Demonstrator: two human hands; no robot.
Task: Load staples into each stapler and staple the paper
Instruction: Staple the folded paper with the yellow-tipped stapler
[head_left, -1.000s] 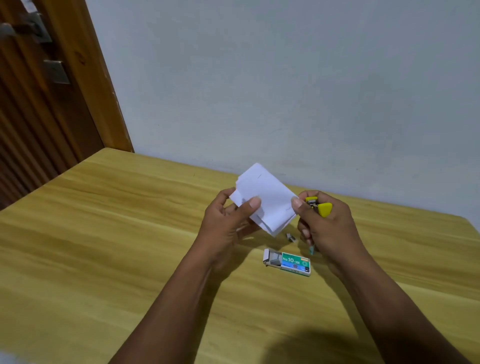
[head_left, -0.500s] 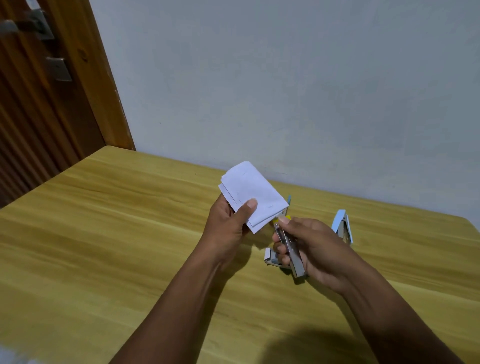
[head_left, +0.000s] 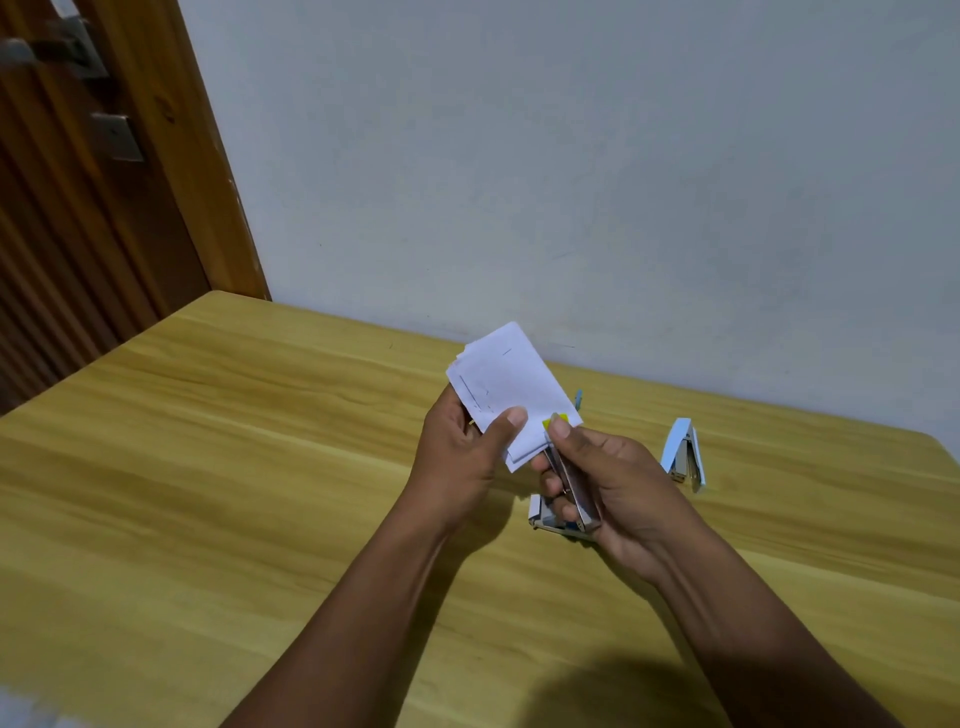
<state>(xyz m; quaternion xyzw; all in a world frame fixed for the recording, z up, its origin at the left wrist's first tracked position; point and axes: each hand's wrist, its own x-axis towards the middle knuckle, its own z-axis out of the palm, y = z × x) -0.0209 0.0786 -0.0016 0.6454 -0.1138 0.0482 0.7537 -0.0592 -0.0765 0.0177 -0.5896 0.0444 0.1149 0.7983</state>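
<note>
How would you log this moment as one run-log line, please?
left hand: holds folded paper | right hand: grips yellow stapler at paper edge | blue stapler: open on table

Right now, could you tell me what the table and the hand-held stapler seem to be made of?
Table: wood or wood-look laminate, smooth, light yellowish with grain streaks. Stapler in the right hand: shiny silver underside, probably metal; its yellow tip looks like plastic.

Yellow wooden table (head_left: 208, 493), pale grey wall (head_left: 571, 156), brown wooden door (head_left: 78, 234) at left
</note>
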